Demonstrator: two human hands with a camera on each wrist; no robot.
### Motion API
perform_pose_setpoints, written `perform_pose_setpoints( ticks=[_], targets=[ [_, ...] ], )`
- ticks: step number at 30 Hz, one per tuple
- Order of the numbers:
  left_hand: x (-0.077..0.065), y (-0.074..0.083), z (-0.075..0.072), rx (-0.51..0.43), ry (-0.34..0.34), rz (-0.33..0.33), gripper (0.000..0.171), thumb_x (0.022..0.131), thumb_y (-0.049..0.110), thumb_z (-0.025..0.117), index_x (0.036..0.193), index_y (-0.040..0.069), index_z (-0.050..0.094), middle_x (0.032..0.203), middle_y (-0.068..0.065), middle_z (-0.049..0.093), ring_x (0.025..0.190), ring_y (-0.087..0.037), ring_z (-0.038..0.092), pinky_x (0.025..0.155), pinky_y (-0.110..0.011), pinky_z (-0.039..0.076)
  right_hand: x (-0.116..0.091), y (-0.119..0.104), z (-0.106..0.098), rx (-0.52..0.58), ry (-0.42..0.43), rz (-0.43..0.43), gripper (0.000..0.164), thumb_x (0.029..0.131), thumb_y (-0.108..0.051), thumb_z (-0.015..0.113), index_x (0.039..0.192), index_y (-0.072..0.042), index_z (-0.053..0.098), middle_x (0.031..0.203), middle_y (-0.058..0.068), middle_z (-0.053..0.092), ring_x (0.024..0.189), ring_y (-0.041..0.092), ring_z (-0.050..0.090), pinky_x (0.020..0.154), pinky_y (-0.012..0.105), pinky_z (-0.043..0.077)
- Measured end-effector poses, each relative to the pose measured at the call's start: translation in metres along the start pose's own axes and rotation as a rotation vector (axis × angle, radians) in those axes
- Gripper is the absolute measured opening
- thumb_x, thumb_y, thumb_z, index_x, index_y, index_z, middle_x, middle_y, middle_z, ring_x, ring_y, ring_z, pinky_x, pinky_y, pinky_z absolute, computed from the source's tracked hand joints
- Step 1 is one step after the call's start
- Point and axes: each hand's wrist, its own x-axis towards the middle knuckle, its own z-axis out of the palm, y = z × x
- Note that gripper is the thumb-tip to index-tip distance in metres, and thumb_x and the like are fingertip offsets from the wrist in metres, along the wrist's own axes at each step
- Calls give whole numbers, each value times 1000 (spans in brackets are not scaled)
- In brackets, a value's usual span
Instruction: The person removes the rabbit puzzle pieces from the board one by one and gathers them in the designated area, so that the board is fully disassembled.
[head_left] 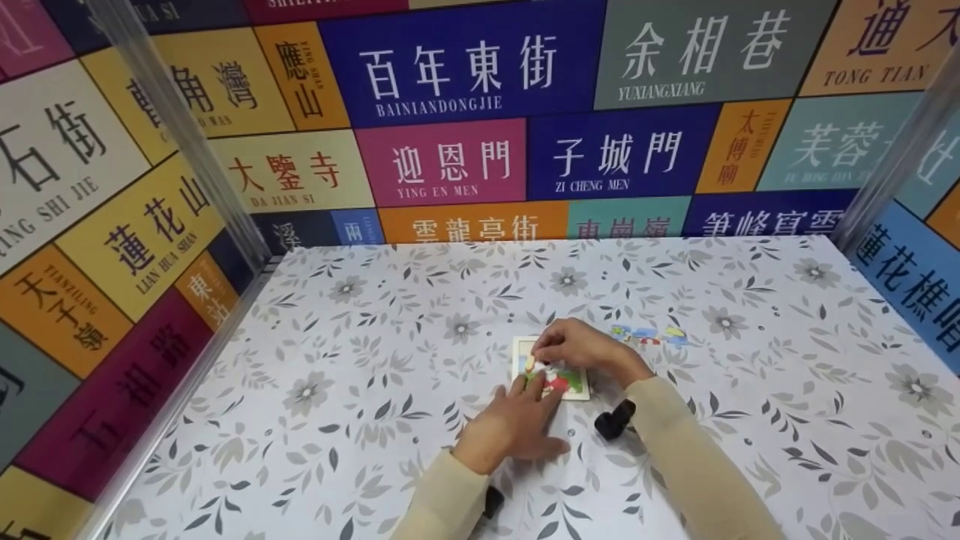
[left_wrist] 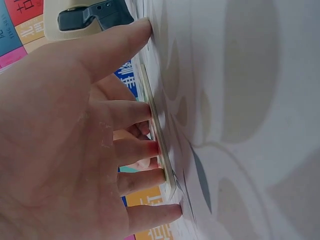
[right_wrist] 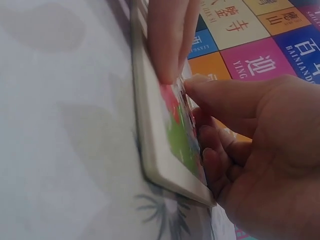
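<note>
On the table (head_left: 360, 457) the puzzle (head_left: 574, 380) lies beneath both hands, the left hand (head_left: 516, 424) resting straight fingers on its near side, the right hand (head_left: 583, 346), nearer the loose pieces (head_left: 652, 335), curled over its far side, whether pinching anything I cannot tell.

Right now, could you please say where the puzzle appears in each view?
Head: the puzzle, below and right of centre.
Left wrist: puzzle edge-on near the middle, a thin strip.
Right wrist: puzzle slanting down the middle from the top edge.
Shared landmark: left hand, fingers on the puzzle.
</note>
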Motion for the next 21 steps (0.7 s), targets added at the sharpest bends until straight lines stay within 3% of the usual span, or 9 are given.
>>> perform_pose_setpoints(
  ticks=[9,13,21],
  targets=[
    [0,1,0,-6,3,-4,83,90,58,64,159,26,29,168,-8,21,155,-30,21,122,-56,28,-2,-3,0,70,1,6,15,93,-16,72,101,-4,74,93,3,73,82,8,60,77,26,49],
    [0,0,1,-9,-1,-3,83,91,58,63,159,26,29,168,-8,21,155,-31,22,122,-55,27,-3,-4,0,106,46,13,13,93,-15,71,99,-4,74,90,2,73,82,9,63,76,25,50],
    [1,1,1,-35,-15,-20,83,90,58,64,159,28,29,169,-7,20,155,-32,21,124,-54,25,-28,-8,-39,65,173,31,18,94,-19,70,103,-3,71,102,9,73,85,9,62,79,33,51]
  ],
)
